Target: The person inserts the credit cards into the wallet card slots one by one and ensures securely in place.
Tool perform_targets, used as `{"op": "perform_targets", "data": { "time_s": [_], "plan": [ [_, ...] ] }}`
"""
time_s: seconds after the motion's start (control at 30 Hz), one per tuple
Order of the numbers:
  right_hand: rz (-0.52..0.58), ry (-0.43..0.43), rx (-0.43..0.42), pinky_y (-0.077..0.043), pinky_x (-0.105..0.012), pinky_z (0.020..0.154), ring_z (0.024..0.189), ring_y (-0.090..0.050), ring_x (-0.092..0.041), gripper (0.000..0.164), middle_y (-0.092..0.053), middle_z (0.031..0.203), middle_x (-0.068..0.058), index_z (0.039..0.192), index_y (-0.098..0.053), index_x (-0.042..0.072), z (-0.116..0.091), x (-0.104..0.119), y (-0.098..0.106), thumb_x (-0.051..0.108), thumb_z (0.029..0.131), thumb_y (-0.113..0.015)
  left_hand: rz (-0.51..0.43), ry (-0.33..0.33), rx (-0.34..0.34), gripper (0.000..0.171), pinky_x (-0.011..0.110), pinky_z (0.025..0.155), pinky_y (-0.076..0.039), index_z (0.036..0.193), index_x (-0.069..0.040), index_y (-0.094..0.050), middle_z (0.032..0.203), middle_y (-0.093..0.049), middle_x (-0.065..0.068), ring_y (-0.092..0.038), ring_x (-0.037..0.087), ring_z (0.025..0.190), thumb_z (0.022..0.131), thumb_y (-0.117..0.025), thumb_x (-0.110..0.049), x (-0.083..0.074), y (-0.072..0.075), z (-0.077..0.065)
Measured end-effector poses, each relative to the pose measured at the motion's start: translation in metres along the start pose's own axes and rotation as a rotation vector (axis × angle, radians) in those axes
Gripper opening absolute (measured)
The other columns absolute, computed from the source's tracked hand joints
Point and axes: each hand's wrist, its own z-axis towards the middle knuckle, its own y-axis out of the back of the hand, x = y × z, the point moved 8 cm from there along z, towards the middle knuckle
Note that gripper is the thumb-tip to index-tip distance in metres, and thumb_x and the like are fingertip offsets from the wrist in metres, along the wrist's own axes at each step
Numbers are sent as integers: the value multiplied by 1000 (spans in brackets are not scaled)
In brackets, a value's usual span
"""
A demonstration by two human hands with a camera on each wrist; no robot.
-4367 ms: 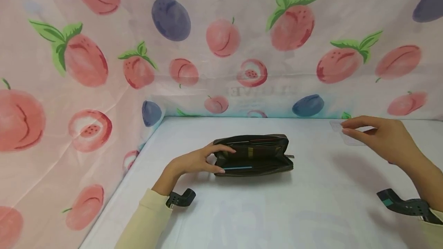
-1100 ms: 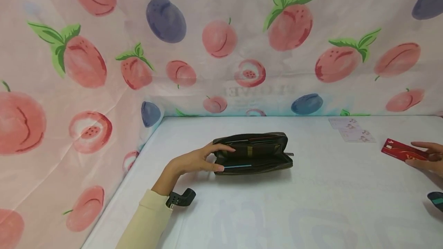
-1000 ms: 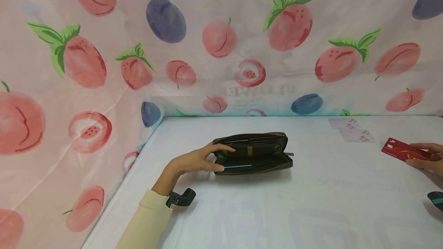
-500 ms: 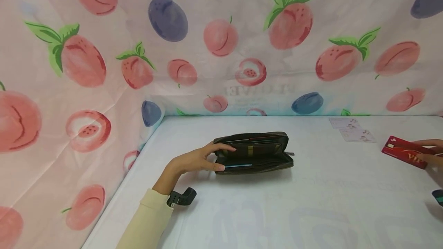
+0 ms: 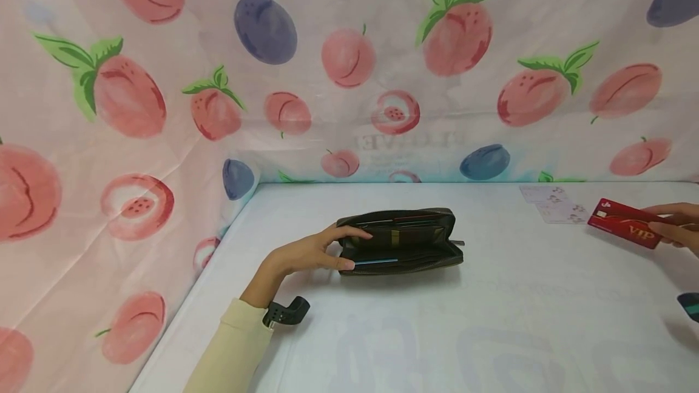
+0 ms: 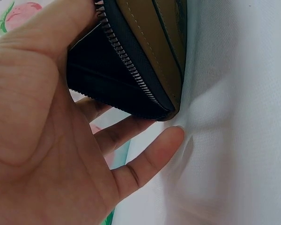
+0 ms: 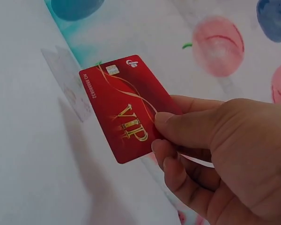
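Note:
A dark zip-around wallet (image 5: 404,265) stands unzipped on the white table, its mouth facing me. My left hand (image 5: 308,253) grips its left end, thumb at the near edge and a finger inside the far side. In the left wrist view, the wallet's zip teeth and brown panels (image 6: 152,51) show beside the fingers. Card edges and a blue strip (image 5: 377,261) show inside the wallet. At the right, my right hand (image 5: 679,223) pinches a red VIP card (image 5: 617,221) by one end, above the table. The right wrist view shows its chip and gold letters facing up.
Two pale, see-through cards (image 5: 562,211) lie overlapping near the table's back edge, left of the red card. Fruit-printed cloth (image 5: 349,120) hangs behind and along the left side of the white table (image 5: 437,332).
Earlier, my right hand held a pale card near the back; two now lie there. It has since come to hold the red card, lately moving it up and left. The left hand stays put.

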Motion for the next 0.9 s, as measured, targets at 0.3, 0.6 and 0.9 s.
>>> {"op": "perform_targets", "data": {
  "time_s": [0.3, 0.6, 0.9],
  "plan": [
    [56, 42, -62, -45, -17, 50, 59, -55, -14, 37, -58, 104, -32, 121, -52, -10, -5, 63, 16, 13, 93, -62, -1, -4, 0, 52, 56, 107, -15, 133, -44, -50, 151, -25, -8, 0, 18, 143, 87, -71, -35, -1, 1, 1],
    [97, 72, -7, -43, -14, 54, 62, -54, -6, 37, -51, 108, -40, 124, -47, -10, -2, 96, 15, 10, 95, -60, -5, -12, 8, 53, 58, 108, -12, 134, -43, -49, 151, -26, -10, 7, 17, 143, 87, -71, -34, -2, 0, 1],
    [88, 43, 104, -45, -21, 55, 73, -56, -18, 42, -59, 103, -31, 126, -48, -6, -3, 126, 9, 22, 97, -58, -9, -29, 13, 53, 59, 107, -13, 136, -41, -48, 150, -28, -12, 9, 18, 143, 88, -70, -34, -3, 0, 0]
  ]
}}
